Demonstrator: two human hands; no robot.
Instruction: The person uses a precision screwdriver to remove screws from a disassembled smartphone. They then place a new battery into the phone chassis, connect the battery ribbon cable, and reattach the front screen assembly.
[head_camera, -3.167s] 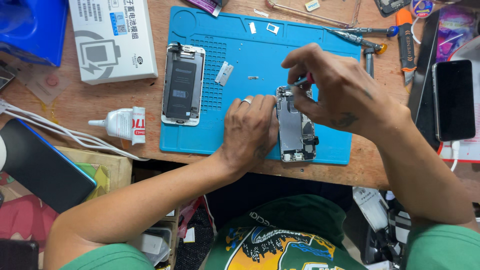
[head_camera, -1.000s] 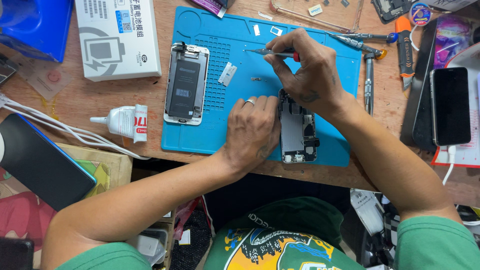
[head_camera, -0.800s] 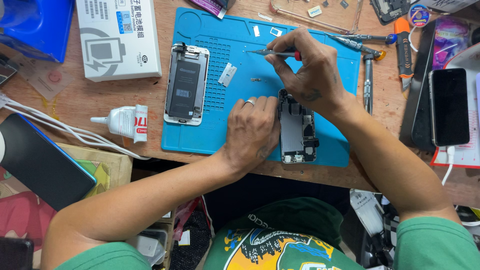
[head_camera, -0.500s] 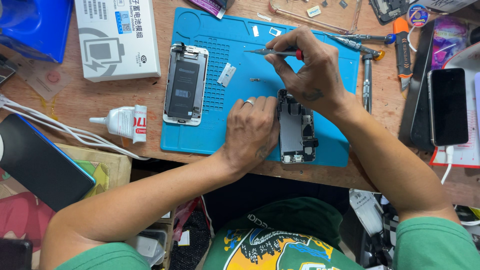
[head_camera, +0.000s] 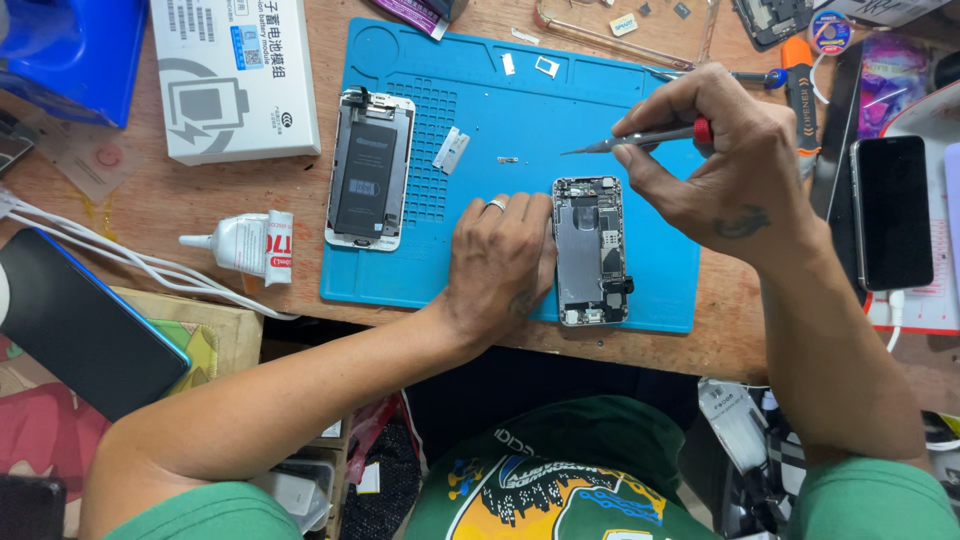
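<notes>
An opened phone body (head_camera: 592, 250) with bare circuit parts lies on the blue work mat (head_camera: 520, 110). My left hand (head_camera: 497, 265) rests flat on the mat, its fingers pressed against the body's left edge. My right hand (head_camera: 712, 155) hovers above and to the right of the body, pinching a thin tool with a red collar (head_camera: 640, 140) whose tip points left. A small metal screw or part (head_camera: 508, 160) lies on the mat just beyond the tip. A second opened phone with a black battery (head_camera: 368, 168) lies at the mat's left.
A white box (head_camera: 235, 75) and a glue tube (head_camera: 245, 245) lie left of the mat. A dark phone (head_camera: 890, 212) on a cable lies at the right, with screwdrivers (head_camera: 800, 80) near it. A black tablet (head_camera: 75, 325) and white cables sit at lower left.
My right hand has come off the phone body, lifting up and to the right with the tool. The left hand stays beside the body, which now lies uncovered.
</notes>
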